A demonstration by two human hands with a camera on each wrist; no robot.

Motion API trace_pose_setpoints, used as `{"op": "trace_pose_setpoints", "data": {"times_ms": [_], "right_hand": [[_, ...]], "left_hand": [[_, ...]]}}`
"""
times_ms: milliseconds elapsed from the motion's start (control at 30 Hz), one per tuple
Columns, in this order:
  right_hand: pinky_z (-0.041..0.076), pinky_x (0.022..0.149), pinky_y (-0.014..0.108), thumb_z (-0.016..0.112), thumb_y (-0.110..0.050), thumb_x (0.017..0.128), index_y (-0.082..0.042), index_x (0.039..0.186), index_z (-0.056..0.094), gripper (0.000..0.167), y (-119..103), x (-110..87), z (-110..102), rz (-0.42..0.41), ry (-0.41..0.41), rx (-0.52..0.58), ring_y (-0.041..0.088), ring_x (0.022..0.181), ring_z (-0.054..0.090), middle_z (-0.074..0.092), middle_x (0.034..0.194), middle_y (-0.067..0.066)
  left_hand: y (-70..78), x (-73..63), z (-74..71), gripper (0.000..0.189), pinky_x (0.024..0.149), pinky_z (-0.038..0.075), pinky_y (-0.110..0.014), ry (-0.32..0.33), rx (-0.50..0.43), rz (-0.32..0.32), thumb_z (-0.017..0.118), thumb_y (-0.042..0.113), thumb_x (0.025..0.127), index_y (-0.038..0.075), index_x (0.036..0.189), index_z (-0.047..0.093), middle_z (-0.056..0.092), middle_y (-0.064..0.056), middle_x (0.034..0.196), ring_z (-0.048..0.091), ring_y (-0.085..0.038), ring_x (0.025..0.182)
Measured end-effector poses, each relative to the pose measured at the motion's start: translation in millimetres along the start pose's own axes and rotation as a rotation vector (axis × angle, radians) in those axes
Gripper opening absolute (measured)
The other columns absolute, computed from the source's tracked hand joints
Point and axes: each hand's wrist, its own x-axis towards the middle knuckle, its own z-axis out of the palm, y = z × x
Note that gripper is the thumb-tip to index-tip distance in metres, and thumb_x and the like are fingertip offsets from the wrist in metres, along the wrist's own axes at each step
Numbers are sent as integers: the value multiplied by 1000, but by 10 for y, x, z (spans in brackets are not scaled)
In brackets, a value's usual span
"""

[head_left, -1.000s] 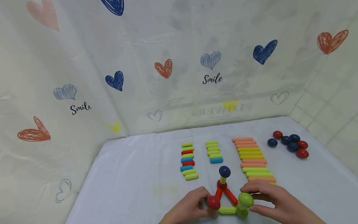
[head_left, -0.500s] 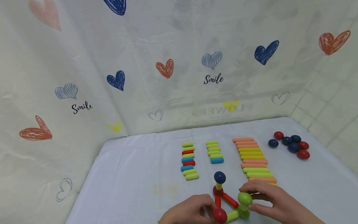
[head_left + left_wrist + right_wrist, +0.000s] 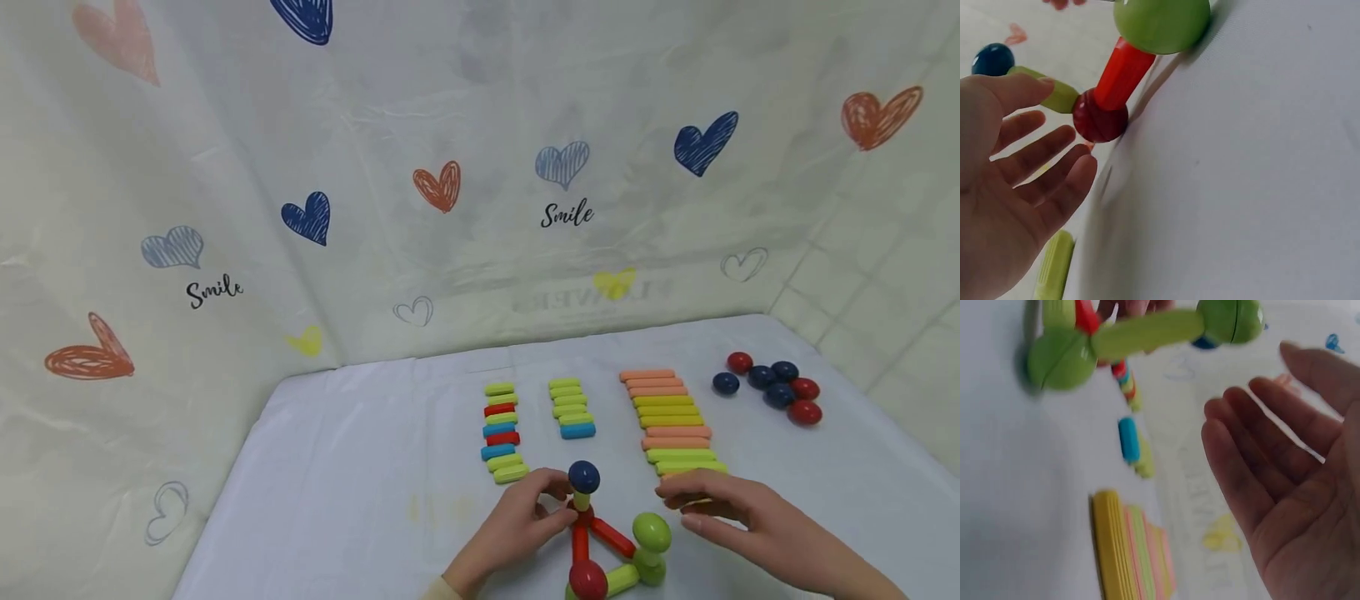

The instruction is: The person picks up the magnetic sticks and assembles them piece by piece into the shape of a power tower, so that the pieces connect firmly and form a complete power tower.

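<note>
A triangular frame of toy rods and balls stands at the table's near edge. At its back corner a dark blue ball [image 3: 583, 477] tops a short yellow-green post [image 3: 1062, 95] on a red ball [image 3: 1099, 117]. My left hand [image 3: 521, 521] is beside this corner, fingers loosely spread, the thumb overlapping the post in the left wrist view. A red ball [image 3: 588, 578] tops the near left corner. A green ball [image 3: 652, 532] tops the right-hand post [image 3: 1147, 332]. My right hand [image 3: 750, 525] is apart from it, relaxed and holding nothing. Red rods [image 3: 612, 537] join the corners.
Short rods [image 3: 500, 430] in green, red and blue lie in a column, with another short column [image 3: 572, 411] beside it. Long rods [image 3: 670, 410] are lined up to the right. Loose red and blue balls [image 3: 780, 395] lie at the table's far right. A heart-printed sheet [image 3: 360, 275] hangs behind.
My left hand has left the near red-topped corner and moved back to the blue-topped post. My right hand has let go of the green-topped post and drawn off rightward. The frame has turned slightly.
</note>
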Motion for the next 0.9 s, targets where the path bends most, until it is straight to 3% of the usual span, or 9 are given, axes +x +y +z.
{"op": "trace_pose_setpoints", "data": {"times_ms": [133, 200, 300, 500, 700, 900], "right_hand": [[57, 79, 32, 72, -21, 89, -11, 117, 66, 31, 167, 62, -52, 173, 135, -347, 15, 94, 63, 67, 109, 2], [56, 80, 43, 77, -19, 84, -12, 110, 69, 29, 260, 95, -60, 251, 153, -508, 20, 92, 62, 66, 106, 2], [54, 80, 52, 80, -15, 79, -11, 104, 71, 26, 365, 140, -56, 300, 140, -634, 25, 91, 61, 65, 102, 3], [55, 76, 46, 83, -10, 74, -15, 98, 72, 27, 425, 159, -17, 280, 166, -674, 18, 83, 55, 60, 93, -1], [55, 76, 46, 84, -10, 73, -15, 100, 68, 32, 409, 183, 1, 328, 122, -651, 17, 82, 53, 60, 91, -4], [55, 77, 42, 84, -9, 74, -18, 96, 65, 31, 394, 172, 47, 296, 102, -707, 15, 82, 53, 57, 86, -9]], "left_hand": [[-14, 37, 37, 27, 79, 50, -18, -6, 11, 14, 68, 21, 94, 21, 120, 63, 65, 14, 106, 58, 1, 99], [-11, 47, 48, 24, 78, 50, -18, -8, 21, 12, 68, 21, 93, 20, 117, 65, 66, 15, 103, 58, 3, 96], [0, 52, 62, 21, 77, 51, -17, 8, 26, 12, 69, 19, 93, 19, 114, 67, 66, 15, 100, 59, 3, 94], [0, 61, 91, 18, 77, 51, -17, 50, 16, 27, 69, 16, 92, 18, 110, 67, 67, 14, 98, 60, 3, 91], [-23, 61, 108, 18, 77, 51, -16, 64, 12, 37, 69, 14, 92, 16, 110, 66, 67, 12, 98, 60, 3, 91], [-13, 40, 108, 24, 79, 51, -15, 64, 8, -1, 69, 13, 92, 19, 115, 64, 65, 14, 102, 59, 3, 93]]}}
